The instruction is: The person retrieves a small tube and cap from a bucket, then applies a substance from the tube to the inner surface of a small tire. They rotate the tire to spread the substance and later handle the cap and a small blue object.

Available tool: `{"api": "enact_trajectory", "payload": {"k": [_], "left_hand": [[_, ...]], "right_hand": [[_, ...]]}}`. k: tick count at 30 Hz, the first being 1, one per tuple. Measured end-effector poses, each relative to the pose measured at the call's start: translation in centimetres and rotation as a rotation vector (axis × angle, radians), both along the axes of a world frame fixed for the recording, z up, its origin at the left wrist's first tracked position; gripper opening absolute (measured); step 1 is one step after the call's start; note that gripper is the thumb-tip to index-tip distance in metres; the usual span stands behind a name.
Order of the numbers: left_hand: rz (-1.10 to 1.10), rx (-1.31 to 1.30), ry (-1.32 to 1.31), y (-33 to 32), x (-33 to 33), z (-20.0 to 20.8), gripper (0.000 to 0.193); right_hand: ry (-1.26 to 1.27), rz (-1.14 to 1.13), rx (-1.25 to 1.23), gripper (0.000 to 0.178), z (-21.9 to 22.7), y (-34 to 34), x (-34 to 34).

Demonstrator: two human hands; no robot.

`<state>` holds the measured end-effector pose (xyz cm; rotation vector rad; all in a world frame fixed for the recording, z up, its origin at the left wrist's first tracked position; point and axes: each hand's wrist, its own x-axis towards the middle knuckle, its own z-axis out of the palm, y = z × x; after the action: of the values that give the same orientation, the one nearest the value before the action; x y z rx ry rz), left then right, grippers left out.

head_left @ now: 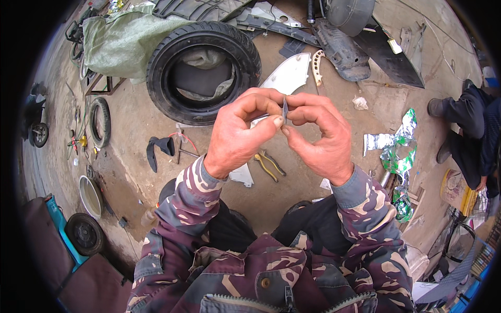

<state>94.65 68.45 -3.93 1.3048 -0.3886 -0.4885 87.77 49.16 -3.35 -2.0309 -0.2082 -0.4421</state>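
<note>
My left hand (237, 136) and my right hand (330, 134) meet in front of me, above the floor. Between their fingertips they pinch a small, thin, dark grey piece (285, 109), seen nearly edge-on. Its exact kind does not show, and the fingers cover part of it. Just beyond my left hand, a large black tyre (159, 86) lies on its side. Below the hands, yellow-and-black pliers (270, 166) rest on the floor near a white scrap (241, 175).
A pale green sack (117, 44) stands behind the tyre. Further right lie a white panel (289, 73) and a dark cover (342, 49). Silver-green foil (399, 156) is on the right, with another person's legs (464, 125) beyond. At left are a basin (90, 197) and a small wheel (84, 235).
</note>
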Motion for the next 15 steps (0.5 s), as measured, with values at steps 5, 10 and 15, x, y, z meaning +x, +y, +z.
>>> {"api": "enact_trajectory", "payload": {"k": [5,10,15], "left_hand": [[0.012,0.012,0.014,0.11,-0.05,0.06,0.01],[0.018,0.032,0.015,0.28,-0.09,0.24,0.012],[0.036,0.053,0.014,0.37,-0.27,0.39,0.013]], "right_hand": [[0.06,0.014,0.096,0.028,-0.11,0.06,-0.11],[0.138,0.029,0.212,0.025,0.26,0.35,-0.03],[0.159,0.037,0.249,0.022,-0.13,0.25,-0.24]]}}
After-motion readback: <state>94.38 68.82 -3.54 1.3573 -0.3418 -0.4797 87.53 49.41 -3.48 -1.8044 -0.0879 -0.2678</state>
